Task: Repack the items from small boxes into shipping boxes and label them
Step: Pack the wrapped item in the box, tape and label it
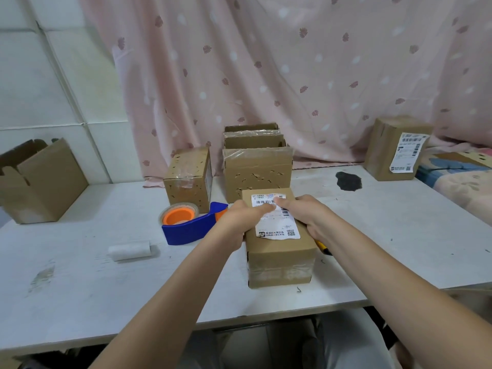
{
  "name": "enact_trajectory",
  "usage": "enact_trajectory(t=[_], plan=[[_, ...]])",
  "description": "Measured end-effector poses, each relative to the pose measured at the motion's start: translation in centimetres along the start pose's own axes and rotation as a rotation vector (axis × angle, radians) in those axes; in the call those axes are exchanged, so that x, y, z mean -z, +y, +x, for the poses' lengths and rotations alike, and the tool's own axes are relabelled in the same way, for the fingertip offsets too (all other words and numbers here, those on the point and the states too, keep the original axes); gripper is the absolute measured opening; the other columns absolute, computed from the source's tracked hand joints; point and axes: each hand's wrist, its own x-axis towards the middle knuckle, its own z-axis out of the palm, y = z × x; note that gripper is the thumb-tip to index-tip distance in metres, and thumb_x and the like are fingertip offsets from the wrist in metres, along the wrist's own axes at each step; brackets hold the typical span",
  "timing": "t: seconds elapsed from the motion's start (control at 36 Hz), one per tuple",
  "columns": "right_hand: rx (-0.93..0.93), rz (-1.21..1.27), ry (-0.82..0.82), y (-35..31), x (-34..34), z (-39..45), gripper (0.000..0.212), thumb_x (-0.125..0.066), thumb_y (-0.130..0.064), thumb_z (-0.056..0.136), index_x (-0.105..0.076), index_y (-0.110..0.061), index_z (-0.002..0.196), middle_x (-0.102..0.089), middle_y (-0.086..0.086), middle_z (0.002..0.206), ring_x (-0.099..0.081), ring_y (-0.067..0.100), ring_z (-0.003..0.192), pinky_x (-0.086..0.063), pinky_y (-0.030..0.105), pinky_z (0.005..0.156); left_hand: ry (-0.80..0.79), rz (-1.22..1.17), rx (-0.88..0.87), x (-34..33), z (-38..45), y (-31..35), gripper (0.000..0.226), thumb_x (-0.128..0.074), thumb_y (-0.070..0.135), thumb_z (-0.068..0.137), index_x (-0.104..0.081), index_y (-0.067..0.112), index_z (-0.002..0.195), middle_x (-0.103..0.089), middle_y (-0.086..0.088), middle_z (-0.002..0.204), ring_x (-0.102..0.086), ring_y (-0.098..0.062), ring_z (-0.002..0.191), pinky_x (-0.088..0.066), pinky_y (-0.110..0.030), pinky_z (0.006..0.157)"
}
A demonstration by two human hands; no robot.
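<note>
White table (399, 235) | taped brown shipping box (279, 259), white label (277, 222) | both hands' fingers (266, 209) pressing label

Sealed shipping box (279, 251) on white table (106, 275), label (277, 218) on top pressed by left hand (239, 222) and right hand (306, 214); blue tape dispenser (191, 227) just left; perforated boxes (257, 171) behind.

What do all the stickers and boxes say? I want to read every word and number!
Label on the near box, under both hands: barcodes, a QR code and Chinese print, too small and blurred to read.
Label on the far right box: barcodes and a QR code, also too small to read.
Tape dispenser and the other boxes: no writing visible.
</note>
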Motion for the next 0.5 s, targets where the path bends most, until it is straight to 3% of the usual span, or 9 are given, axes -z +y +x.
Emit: enact_trajectory(t=[0.08, 0.17, 0.19, 0.28, 0.31, 0.33, 0.39, 0.44, 0.5], plan=[[-0.019, -0.002, -0.025, -0.4, 0.5, -0.2, 0.035, -0.071, -0.026, 0.093, -0.06, -0.001, 0.114, -0.075, 0.014, 0.088, -0.071, 0.024, 0.062, -0.053, 0.028, 0.044, 0.02, 0.012, -0.006, -0.3, 0.7, 0.2, 0.052, -0.081, 0.042, 0.081, -0.059, 0.013, 0.118, -0.074, -0.005, 0.102, -0.072, -0.018, 0.091, -0.06, -0.03, 0.072], [-0.003, -0.006, -0.015, -1.1, 0.8, -0.4, 0.031, -0.07, -0.022, 0.094, -0.05, 0.0, 0.099, -0.07, 0.012, 0.08, -0.068, 0.024, 0.063, -0.058, 0.035, 0.057, 0.007, 0.008, -0.008, -0.4, 1.1, 0.1, 0.053, -0.084, 0.036, 0.08, -0.059, 0.011, 0.12, -0.075, -0.006, 0.101, -0.074, -0.019, 0.089, -0.061, -0.03, 0.07], [0.01, -0.013, -0.006, -1.3, 0.7, -0.5, 0.033, -0.069, -0.024, 0.095, -0.045, -0.001, 0.101, -0.068, 0.011, 0.078, -0.066, 0.023, 0.063, -0.057, 0.035, 0.056, 0.002, -0.004, -0.009, -0.4, 1.1, 0.0, 0.051, -0.083, 0.034, 0.081, -0.059, 0.011, 0.119, -0.075, -0.006, 0.1, -0.074, -0.018, 0.087, -0.06, -0.028, 0.066], [0.036, -0.033, 0.013, -1.5, 0.3, -0.5, 0.06, -0.067, -0.028, 0.096, -0.035, 0.0, 0.138, -0.065, 0.01, 0.08, -0.064, 0.021, 0.061, -0.05, 0.029, 0.044, 0.004, -0.009, -0.011, -0.5, 1.3, -0.4, 0.045, -0.081, 0.031, 0.084, -0.062, 0.009, 0.118, -0.076, -0.005, 0.097, -0.074, -0.018, 0.087, -0.06, -0.028, 0.068], [0.039, -0.036, 0.013, -1.5, 0.2, -0.4, 0.063, -0.068, -0.028, 0.096, -0.033, 0.0, 0.14, -0.065, 0.01, 0.081, -0.065, 0.021, 0.061, -0.05, 0.03, 0.045, 0.011, -0.01, -0.011, -0.5, 1.2, -0.4, 0.045, -0.081, 0.032, 0.084, -0.062, 0.009, 0.118, -0.076, -0.005, 0.098, -0.074, -0.018, 0.087, -0.059, -0.028, 0.068], [0.036, -0.035, 0.01, -1.5, 0.2, -0.3, 0.057, -0.068, -0.028, 0.096, -0.037, -0.001, 0.135, -0.066, 0.011, 0.081, -0.065, 0.022, 0.062, -0.05, 0.031, 0.047, 0.016, 0.001, -0.007, -0.4, 1.3, -0.5, 0.045, -0.081, 0.032, 0.084, -0.062, 0.009, 0.118, -0.076, -0.005, 0.098, -0.074, -0.018, 0.088, -0.058, -0.027, 0.066], [0.018, -0.009, 0.002, -1.3, 0.3, -0.2, 0.033, -0.067, -0.024, 0.096, -0.044, -0.002, 0.103, -0.066, 0.011, 0.08, -0.065, 0.023, 0.063, -0.054, 0.035, 0.053, 0.015, 0.026, 0.007, -0.3, 1.3, -0.2, 0.046, -0.082, 0.033, 0.082, -0.061, 0.011, 0.116, -0.075, -0.005, 0.098, -0.073, -0.017, 0.086, -0.055, -0.025, 0.06], [0.024, 0.003, 0.013, -1.0, 0.4, -0.3, 0.034, -0.065, -0.023, 0.098, -0.039, -0.01, 0.08, -0.066, 0.01, 0.079, -0.065, 0.023, 0.065, -0.054, 0.035, 0.056, 0.008, 0.044, 0.019, -0.1, 1.3, 0.2, 0.042, -0.084, 0.032, 0.081, -0.058, 0.014, 0.109, -0.074, -0.004, 0.095, -0.071, -0.016, 0.081, -0.056, -0.026, 0.057], [0.042, 0.01, 0.023, -0.8, 0.4, -0.3, 0.036, -0.065, -0.024, 0.098, -0.037, -0.013, 0.078, -0.065, 0.009, 0.079, -0.065, 0.023, 0.065, -0.052, 0.033, 0.054, 0.023, 0.035, 0.027, 0.0, 1.5, 0.6, 0.045, -0.083, 0.033, 0.081, -0.056, 0.012, 0.11, -0.073, -0.005, 0.093, -0.07, -0.017, 0.079, -0.059, -0.032, 0.067]])
